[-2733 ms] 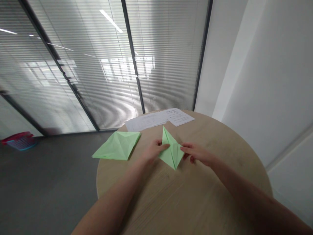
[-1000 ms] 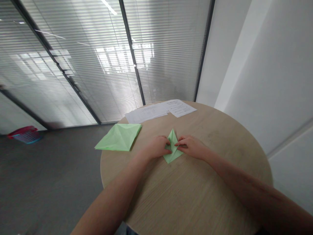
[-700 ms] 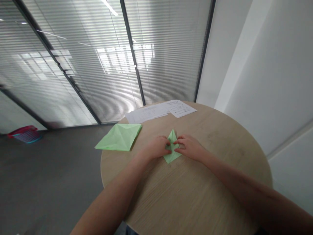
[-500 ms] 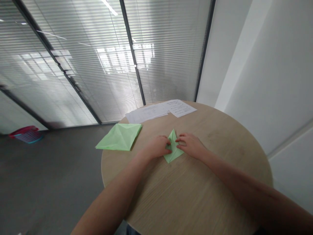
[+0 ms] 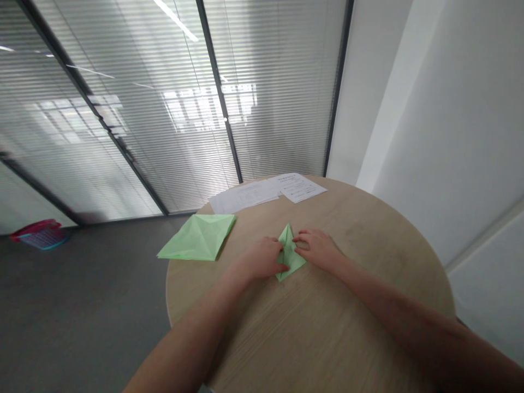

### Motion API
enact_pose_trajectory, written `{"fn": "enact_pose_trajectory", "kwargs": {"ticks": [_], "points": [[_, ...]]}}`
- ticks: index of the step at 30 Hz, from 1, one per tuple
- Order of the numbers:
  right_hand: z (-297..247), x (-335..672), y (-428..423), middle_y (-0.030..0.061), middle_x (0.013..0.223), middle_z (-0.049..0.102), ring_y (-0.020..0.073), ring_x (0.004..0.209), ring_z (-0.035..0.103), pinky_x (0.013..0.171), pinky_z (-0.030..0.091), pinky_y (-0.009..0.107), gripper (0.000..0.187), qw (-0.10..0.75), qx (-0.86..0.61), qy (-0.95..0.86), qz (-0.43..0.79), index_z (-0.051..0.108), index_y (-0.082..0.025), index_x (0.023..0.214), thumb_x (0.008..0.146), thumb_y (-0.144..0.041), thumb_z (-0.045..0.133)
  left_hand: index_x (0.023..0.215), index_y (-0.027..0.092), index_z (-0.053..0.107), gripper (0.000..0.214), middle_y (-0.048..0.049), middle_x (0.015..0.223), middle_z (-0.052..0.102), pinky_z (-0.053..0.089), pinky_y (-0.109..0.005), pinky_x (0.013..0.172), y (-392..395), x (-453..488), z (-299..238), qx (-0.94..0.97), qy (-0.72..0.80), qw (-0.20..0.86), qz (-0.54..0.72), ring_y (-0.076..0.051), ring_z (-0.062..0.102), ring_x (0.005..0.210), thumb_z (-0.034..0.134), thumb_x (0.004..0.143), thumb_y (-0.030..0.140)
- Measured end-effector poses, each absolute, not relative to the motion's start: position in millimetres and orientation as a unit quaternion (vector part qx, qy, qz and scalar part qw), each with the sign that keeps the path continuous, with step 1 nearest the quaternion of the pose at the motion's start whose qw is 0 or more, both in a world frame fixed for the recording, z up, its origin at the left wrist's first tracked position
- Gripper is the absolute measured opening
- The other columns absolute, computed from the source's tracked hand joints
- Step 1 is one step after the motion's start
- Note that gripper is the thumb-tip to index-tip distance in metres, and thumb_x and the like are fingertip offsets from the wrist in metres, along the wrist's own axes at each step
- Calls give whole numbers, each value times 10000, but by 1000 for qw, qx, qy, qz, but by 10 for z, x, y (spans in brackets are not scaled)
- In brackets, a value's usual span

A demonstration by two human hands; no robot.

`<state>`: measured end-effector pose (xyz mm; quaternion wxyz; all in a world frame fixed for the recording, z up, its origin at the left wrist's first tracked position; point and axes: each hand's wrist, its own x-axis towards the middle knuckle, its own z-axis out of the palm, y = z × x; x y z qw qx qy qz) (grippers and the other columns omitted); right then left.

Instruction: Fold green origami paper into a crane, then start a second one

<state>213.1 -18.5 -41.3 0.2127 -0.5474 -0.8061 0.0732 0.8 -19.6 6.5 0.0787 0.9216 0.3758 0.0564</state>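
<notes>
A small folded sheet of light green paper (image 5: pixel 289 255), kite-shaped with its point away from me, lies on the round wooden table. My left hand (image 5: pixel 268 258) grips its left side, with the thumb near the lower corner and the fingers curled over the upper edge. On the other side, my right hand (image 5: pixel 317 248) has its thumb and fingers apart, their tips at the paper's right edge. Part of the fold is hidden under my left fingers. To the left lies a larger creased green paper (image 5: pixel 200 238), which neither hand touches.
Printed white sheets (image 5: pixel 301 188) lie along the far edge of the table (image 5: pixel 368 234). The larger green paper overhangs the table's left edge. A red and blue basket (image 5: pixel 43 234) stands on the grey floor at left. Blinds and a white wall rise behind.
The whole view has shifted slightly, so the table sits lower. My left thumb has slid down toward the lower corner of the small paper. My right hand stays at its right edge.
</notes>
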Motion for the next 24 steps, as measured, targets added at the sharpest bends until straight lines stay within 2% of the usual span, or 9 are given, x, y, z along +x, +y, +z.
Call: {"fn": "enact_pose_trajectory", "kwargs": {"ticks": [2,5,8,11,14,18,21,24], "points": [[-436,2126,-183,84,1248,646,256,1161,562,1021,372,380,276,211,-548,-806,64,722,-262,1109,872,-373,636,952,163,730,287,-133,969,705,465,-366,886,-140,-21,43,924,367,87,67,-278,646,935,611,826,390],[-465,2105,-173,94,1260,628,252,1211,524,1039,354,381,247,220,-547,-806,49,720,-255,1085,910,-363,583,935,177,723,246,-100,954,709,466,-345,898,-40,-48,-6,924,366,84,70,-239,646,934,492,892,246],[-470,2075,-153,95,1219,638,240,1196,522,1040,351,373,200,227,-546,-806,43,713,-237,1009,916,-349,575,1040,176,696,243,-98,1048,694,452,-354,956,31,-58,-68,924,365,62,91,-242,625,1018,564,838,205],[-468,2060,-140,102,1191,647,241,1179,532,1043,354,377,186,225,-553,-801,46,686,-211,990,886,-347,614,1209,153,629,395,-131,1254,630,385,-378,1072,44,-65,-114,927,354,51,108,-264,559,1187,614,828,257],[-466,2084,-153,137,1276,618,278,1237,506,1061,348,420,323,213,-563,-797,52,649,-181,1148,879,-356,613,1243,138,608,432,-151,1334,588,359,-392,1107,12,-64,-128,936,336,59,87,-281,523,1256,610,843,299],[-436,2147,-207,136,1443,518,329,1348,420,1080,317,532,473,148,-525,-835,68,529,-195,1374,934,-365,495,1159,172,653,303,-118,1243,651,406,-383,1064,-28,-36,-135,947,303,69,83,-248,590,1174,489,912,231],[-406,2169,-248,116,1497,465,326,1383,387,1079,308,572,489,111,-503,-854,71,468,-215,1435,967,-331,387,1125,175,670,310,-110,1206,674,426,-375,1045,-13,-11,-161,948,298,62,99,-235,609,1140,435,924,177],[-400,2157,-271,118,1521,431,315,1403,361,1090,296,573,513,97,-503,-857,59,435,-200,1462,965,-283,334,1197,159,642,356,-119,1263,650,409,-374,1072,26,-9,-197,945,307,49,104,-237,586,1180,462,890,159]]}}
